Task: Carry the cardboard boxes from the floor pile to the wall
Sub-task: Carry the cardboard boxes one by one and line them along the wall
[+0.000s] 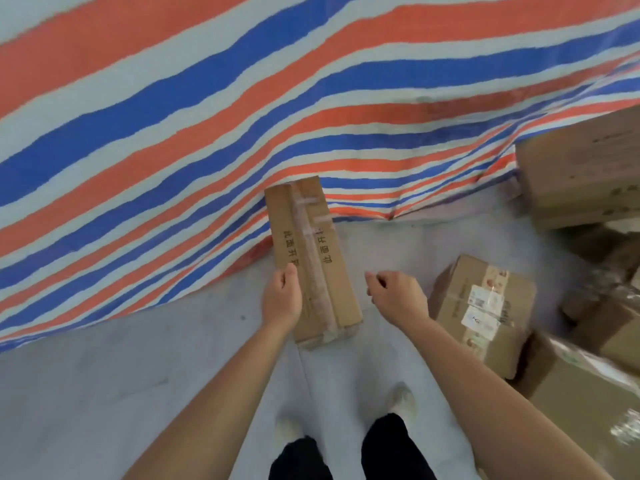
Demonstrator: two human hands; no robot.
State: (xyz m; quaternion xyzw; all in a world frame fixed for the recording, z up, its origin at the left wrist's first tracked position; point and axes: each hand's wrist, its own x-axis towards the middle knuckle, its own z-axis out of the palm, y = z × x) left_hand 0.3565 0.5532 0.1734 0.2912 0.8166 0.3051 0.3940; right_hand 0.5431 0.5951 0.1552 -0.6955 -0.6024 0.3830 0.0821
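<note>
- while the long box point(311, 258) is held out over the floor point(138, 375) near the striped sheet point(207, 116), the step in hand looks like setting it down at the foot of that sheet, which seems to cover the wall
- to do this well, i would bring the far end down first so it meets the floor just beside the sheet's lower edge, then let the near end follow, keeping the taped face up
- one hand alone holds a long thing here, so it may tip or twist; bringing the free hand back onto the right edge before lowering would steady it
- left hand point(280, 299) is on the left edge of the box near its nearer half, thumb over the top face, fingers wrapped under and out of sight, so they hold the box
- right hand point(398, 296) is off the box, just beside its right edge, palm down, fingers loosely curled and holding nothing
- both arms reach forward and down, nearly straight, with the person's feet point(401, 403) below on the floor
- whether the box's far end touches the sheet i cannot tell; it overlaps it in the head view
- other boxes lie to the right: a labelled box point(485, 306) near the right hand, and a big box point(581, 174) farther back against the sheet
</note>
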